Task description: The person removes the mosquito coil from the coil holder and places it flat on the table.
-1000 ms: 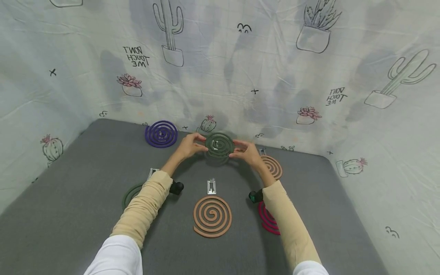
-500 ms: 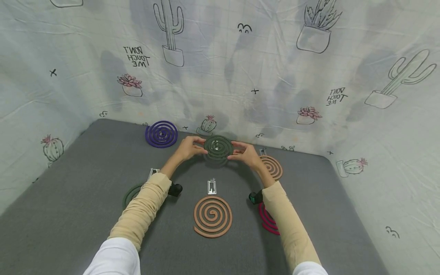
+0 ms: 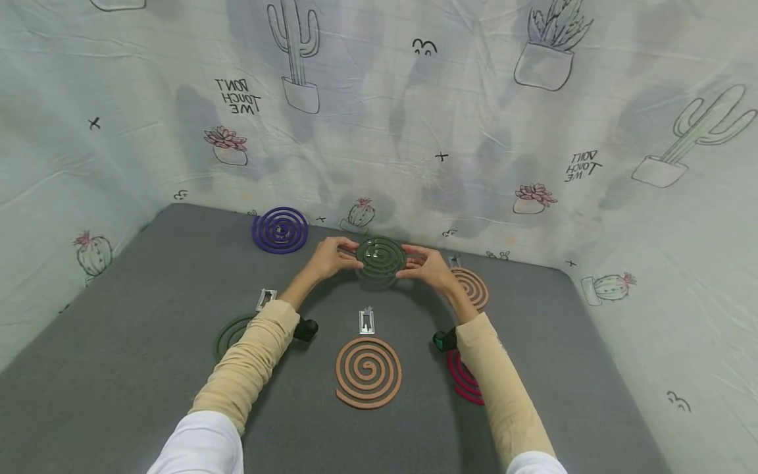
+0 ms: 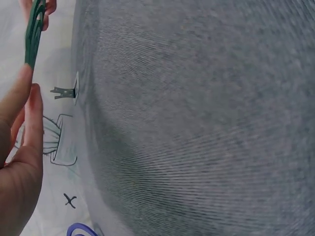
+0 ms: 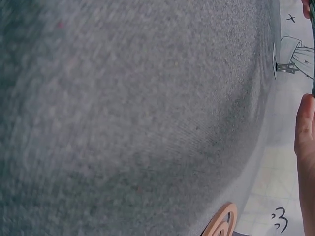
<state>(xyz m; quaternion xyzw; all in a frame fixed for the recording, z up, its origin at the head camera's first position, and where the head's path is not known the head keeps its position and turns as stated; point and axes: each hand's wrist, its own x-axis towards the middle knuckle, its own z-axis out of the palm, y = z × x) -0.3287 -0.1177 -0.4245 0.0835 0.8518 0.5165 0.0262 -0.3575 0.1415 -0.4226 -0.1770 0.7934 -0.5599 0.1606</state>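
Note:
Both hands hold a dark green mosquito coil (image 3: 387, 264) flat between them near the back of the table. My left hand (image 3: 328, 259) pinches its left rim between thumb and fingers. The right hand (image 3: 433, 268) grips the opposite rim in the same way. Below the coil, a small metal stand (image 4: 64, 93) rises from the table with its prongs up; in the left wrist view a gap shows between it and the green coil (image 4: 33, 39). From the head view, the stand glints through the coil's spiral openings.
A purple coil (image 3: 280, 230) lies at back left, an orange coil (image 3: 368, 373) in front with a metal stand (image 3: 366, 321) behind it. Another orange coil (image 3: 474, 288) is at right. Sleeves partly cover a green coil (image 3: 231, 336) and a red coil (image 3: 464, 378). A cactus-print cloth (image 3: 379, 118) hangs behind.
The hands and the green coil have come slightly down and toward the body. Both hands keep their hold on the rim. The head view has shifted a little.

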